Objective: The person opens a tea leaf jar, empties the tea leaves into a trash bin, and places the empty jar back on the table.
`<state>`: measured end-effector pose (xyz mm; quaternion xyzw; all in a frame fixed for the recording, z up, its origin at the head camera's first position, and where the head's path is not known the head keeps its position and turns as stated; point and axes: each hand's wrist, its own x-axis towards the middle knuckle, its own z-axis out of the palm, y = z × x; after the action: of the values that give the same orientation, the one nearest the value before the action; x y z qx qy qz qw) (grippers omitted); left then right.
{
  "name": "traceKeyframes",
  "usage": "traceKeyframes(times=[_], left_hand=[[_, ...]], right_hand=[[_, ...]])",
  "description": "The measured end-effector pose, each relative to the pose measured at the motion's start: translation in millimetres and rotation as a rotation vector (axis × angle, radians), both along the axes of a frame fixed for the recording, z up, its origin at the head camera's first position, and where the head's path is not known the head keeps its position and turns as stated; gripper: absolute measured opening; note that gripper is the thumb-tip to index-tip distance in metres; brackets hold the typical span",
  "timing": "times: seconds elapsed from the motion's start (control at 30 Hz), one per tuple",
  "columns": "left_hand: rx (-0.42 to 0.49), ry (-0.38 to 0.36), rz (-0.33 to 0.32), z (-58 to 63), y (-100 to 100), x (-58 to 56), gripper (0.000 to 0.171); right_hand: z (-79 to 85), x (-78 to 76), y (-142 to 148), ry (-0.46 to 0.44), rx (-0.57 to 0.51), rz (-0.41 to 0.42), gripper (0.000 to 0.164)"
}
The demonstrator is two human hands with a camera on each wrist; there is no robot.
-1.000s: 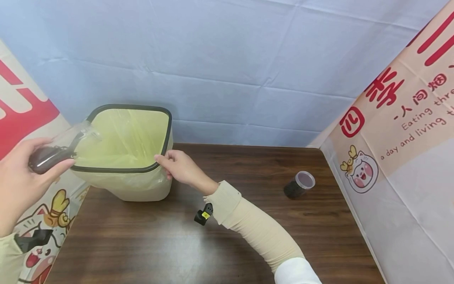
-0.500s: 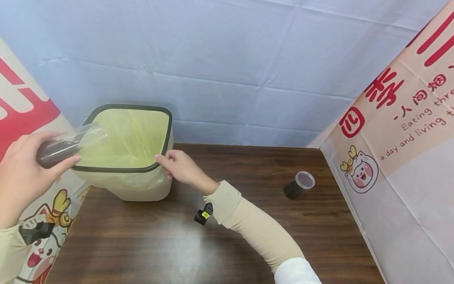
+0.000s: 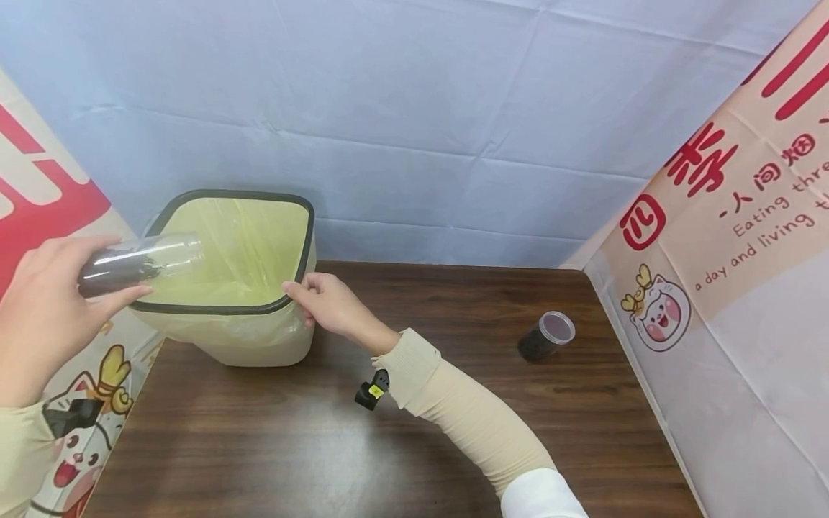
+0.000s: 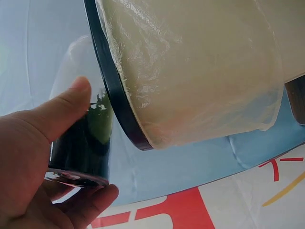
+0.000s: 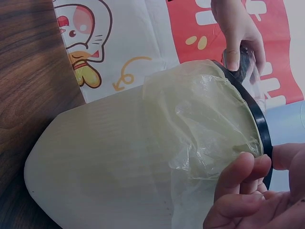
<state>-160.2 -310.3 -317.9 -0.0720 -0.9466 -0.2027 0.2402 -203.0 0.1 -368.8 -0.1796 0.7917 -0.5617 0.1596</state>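
My left hand (image 3: 52, 306) grips a clear jar (image 3: 121, 265) part filled with something dark. The jar lies tipped almost level, its mouth above the inside of the trash bin (image 3: 268, 352). In the left wrist view the thumb presses along the jar (image 4: 88, 155) while the other fingers curl round its base end. My right hand (image 3: 333, 306) pinches the bin's black rim (image 3: 214, 310) at its near right corner. A thin see-through liner (image 5: 200, 124) is folded outward under that rim, as the right wrist view shows. The bottom of the bin's inside is hidden.
A second lidded jar (image 3: 547, 337) with dark contents stands on the right of the wooden table (image 3: 401, 446). A pale blue cloth wall (image 3: 401, 144) rises behind the table, and printed panels (image 3: 719, 288) flank both sides.
My left hand has moved slightly right and tipped the jar further, so its mouth reaches farther over the bin. The dark contents have shifted toward the mouth. My right hand has stayed put.
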Motion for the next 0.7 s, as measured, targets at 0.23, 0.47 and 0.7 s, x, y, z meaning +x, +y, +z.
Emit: traceKeyframes(times=[0.23, 0.47, 0.7], left_hand=[[-0.042, -0.008, -0.004, 2.3, 0.5, 0.6, 0.073], [-0.077, -0.014, -0.002, 3.7, -0.9, -0.2, 0.072], [-0.098, -0.005, -0.013, 5.5, 1.2, -1.8, 0.069]], right_hand=[[0.2, -0.6, 0.8, 0.017, -0.001, -0.006, 0.041], [0.1, 0.7, -0.4, 0.02, 0.002, -0.008, 0.041], [0.8, 1.1, -1.0, 0.021, 0.001, -0.013, 0.04]])
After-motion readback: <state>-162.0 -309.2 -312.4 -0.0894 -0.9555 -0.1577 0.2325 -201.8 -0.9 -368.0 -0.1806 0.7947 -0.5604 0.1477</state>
